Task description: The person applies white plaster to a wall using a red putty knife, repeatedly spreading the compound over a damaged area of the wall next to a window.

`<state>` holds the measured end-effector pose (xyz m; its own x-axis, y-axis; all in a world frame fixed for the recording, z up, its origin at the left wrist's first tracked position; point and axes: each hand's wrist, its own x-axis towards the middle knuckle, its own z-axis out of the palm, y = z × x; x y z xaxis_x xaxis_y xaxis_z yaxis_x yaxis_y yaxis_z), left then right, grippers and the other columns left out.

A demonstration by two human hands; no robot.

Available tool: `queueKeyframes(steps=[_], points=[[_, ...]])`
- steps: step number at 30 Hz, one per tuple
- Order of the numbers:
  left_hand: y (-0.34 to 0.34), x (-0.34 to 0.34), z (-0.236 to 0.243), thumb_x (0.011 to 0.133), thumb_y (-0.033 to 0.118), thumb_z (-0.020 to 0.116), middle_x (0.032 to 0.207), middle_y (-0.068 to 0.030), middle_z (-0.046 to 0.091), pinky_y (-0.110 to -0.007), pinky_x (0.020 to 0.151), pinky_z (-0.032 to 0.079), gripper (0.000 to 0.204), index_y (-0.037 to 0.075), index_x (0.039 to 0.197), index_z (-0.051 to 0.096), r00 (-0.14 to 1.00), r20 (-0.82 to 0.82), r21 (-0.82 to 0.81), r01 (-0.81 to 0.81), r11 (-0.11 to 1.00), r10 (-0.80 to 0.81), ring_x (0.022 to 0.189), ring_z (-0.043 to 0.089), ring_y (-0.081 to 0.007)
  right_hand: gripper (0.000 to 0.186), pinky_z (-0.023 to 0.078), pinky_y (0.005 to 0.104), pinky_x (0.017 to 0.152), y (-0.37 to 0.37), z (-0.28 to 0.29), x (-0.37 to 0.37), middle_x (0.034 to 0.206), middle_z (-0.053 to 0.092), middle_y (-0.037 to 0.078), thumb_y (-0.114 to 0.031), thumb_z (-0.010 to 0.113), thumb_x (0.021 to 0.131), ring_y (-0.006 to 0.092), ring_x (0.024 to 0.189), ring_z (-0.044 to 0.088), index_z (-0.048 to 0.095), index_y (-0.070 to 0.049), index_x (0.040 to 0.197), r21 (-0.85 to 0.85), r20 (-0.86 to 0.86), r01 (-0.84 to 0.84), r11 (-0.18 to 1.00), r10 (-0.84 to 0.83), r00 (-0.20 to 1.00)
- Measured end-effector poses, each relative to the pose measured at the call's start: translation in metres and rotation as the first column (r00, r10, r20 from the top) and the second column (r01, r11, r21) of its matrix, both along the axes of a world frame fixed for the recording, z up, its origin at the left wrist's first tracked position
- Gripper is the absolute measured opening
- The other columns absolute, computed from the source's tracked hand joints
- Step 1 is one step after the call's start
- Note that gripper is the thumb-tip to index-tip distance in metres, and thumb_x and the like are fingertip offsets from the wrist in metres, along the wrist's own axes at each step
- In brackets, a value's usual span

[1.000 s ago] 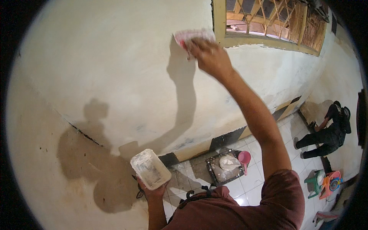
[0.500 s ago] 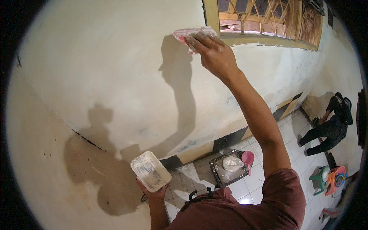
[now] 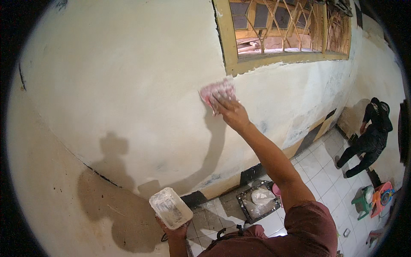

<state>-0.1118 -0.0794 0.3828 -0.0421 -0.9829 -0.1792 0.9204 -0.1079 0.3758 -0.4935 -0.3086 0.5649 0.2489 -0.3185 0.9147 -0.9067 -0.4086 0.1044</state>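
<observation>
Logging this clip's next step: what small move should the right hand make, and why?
Probably slide the pink-and-white pad down the wall: the right hand holds it near the corner of the window frame, and grey patches show lower.

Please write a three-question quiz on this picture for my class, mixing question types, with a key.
1. Which hand holds the smeared tub?
2. True or false: the flat pink-and-white piece is above the window frame.
3. What stands beside the orange item? A: a ladder; B: a green stool; C: a broom.

Key:
1. The left hand.
2. False; it is below the lower left corner.
3. B.
</observation>
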Motion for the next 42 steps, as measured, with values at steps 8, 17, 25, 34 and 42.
queueKeyframes(steps=[8, 17, 25, 34, 42], points=[[0.005, -0.008, 0.009, 0.081, 0.076, 0.046, 0.146, -0.0049, 0.045, -0.068, 0.095, 0.04, 0.08, 0.028, 0.145, 0.04, 0.997, -0.06, -0.062, 0.05, 0.997, -0.053, 0.131, 0.043, -0.036, 0.054, 0.043, 0.0449, 0.105, 0.055, -0.065, -0.018, 0.128, 0.061, 0.013, 0.006, 0.056, 0.077, 0.031, 0.12, 0.058, 0.06, -0.009, 0.128, 0.071, 0.156, -0.06, 0.996, 0.048, 0.987], [0.007, -0.005, 0.0, 0.081, 0.069, 0.054, 0.142, -0.0075, 0.047, -0.059, 0.105, 0.037, 0.08, 0.022, 0.144, 0.04, 0.997, -0.008, -0.217, 0.075, 0.973, -0.078, 0.13, 0.045, -0.0324, 0.037, 0.054, 0.0457, 0.076, 0.058, 0.052, -0.02, 0.104, 0.067, 0.019, -0.004, 0.056, 0.08, 0.0384, 0.085, 0.066, 0.064, -0.005, 0.116, 0.156, 0.544, 0.131, 0.979, -0.196, 0.816], [0.009, 0.02, -0.015, 0.077, 0.071, 0.054, 0.135, -0.0047, 0.054, -0.064, 0.083, 0.049, 0.077, 0.027, 0.14, 0.046, 0.995, -0.103, -0.082, 0.003, 0.997, -0.011, 0.12, 0.054, -0.0356, 0.031, 0.055, 0.0464, 0.077, 0.046, 0.073, -0.027, 0.105, 0.069, 0.014, -0.013, 0.058, 0.079, 0.0362, 0.086, 0.068, 0.07, -0.009, 0.108, 0.28, 0.433, 0.164, 0.946, -0.277, 0.858], [0.013, -0.006, 0.04, 0.079, 0.069, 0.05, 0.134, -0.0056, 0.055, -0.064, 0.084, 0.05, 0.075, 0.024, 0.139, 0.047, 0.997, -0.048, 0.028, -0.052, 0.998, 0.053, 0.121, 0.054, -0.0353, 0.03, 0.053, 0.0497, 0.081, 0.041, 0.108, -0.049, 0.098, 0.069, 0.018, -0.012, 0.055, 0.078, 0.0395, 0.088, 0.066, 0.071, -0.013, 0.103, 0.507, 0.139, 0.295, 0.81, -0.415, 0.899], [0.012, 0.007, -0.002, 0.08, 0.072, 0.049, 0.141, -0.0066, 0.05, -0.067, 0.089, 0.045, 0.079, 0.024, 0.143, 0.043, 0.993, 0.055, -0.041, -0.102, 0.994, 0.104, 0.126, 0.049, -0.0362, 0.039, 0.054, 0.0412, 0.083, 0.044, 0.034, -0.009, 0.111, 0.067, 0.015, -0.005, 0.06, 0.081, 0.0346, 0.097, 0.066, 0.067, -0.015, 0.118, 0.118, 0.543, -0.108, 0.987, 0.027, 0.839]])
